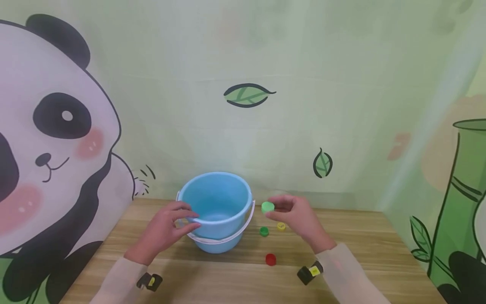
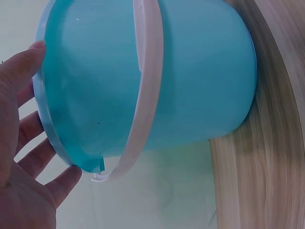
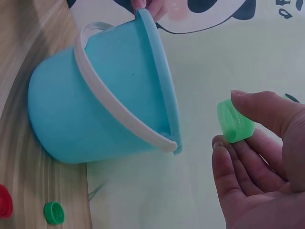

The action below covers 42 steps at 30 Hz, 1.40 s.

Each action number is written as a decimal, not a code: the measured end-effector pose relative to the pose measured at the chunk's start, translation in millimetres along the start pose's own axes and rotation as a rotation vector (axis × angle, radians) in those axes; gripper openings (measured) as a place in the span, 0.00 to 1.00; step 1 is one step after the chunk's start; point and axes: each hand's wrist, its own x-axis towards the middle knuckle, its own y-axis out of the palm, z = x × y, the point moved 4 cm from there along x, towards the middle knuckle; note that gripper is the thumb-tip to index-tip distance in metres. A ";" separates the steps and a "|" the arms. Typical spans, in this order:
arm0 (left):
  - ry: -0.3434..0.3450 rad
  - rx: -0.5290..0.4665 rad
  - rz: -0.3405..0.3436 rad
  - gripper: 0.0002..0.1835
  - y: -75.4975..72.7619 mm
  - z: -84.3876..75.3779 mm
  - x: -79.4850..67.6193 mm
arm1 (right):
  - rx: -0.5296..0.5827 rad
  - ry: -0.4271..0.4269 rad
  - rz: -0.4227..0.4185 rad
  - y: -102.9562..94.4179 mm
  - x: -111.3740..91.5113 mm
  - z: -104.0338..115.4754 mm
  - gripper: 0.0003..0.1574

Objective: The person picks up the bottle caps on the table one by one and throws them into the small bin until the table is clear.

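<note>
Left wrist view: bucket (image 2: 205, 71) cut off at top. Right wrist view: red cap (image 3: 5, 201) cut by left edge. Head view: yellow cap (image 1: 281, 227) too small for detail; tabletop (image 1: 228, 280) cut off at bottom.

Bucket (image 1: 219, 229) at the left hand (image 1: 164, 226): smooth plastic, soft sheen; handle (image 2: 148, 90), smooth plastic. Light green cap (image 3: 235, 123) in the right hand (image 1: 298, 216): translucent plastic. Red cap (image 1: 271, 259) and dark green cap (image 1: 263, 231), below that hand: opaque-looking plastic. Tabletop (image 1: 228, 278) beneath both hands: wood-grained, smooth. Backdrop (image 1: 288, 50) beyond: cloth-like, matt, faintly creased.
</note>
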 end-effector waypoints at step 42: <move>-0.028 -0.012 0.005 0.13 1.5 1.6 0.2 | 0.067 -0.109 0.020 48.9 43.9 35.1 0.21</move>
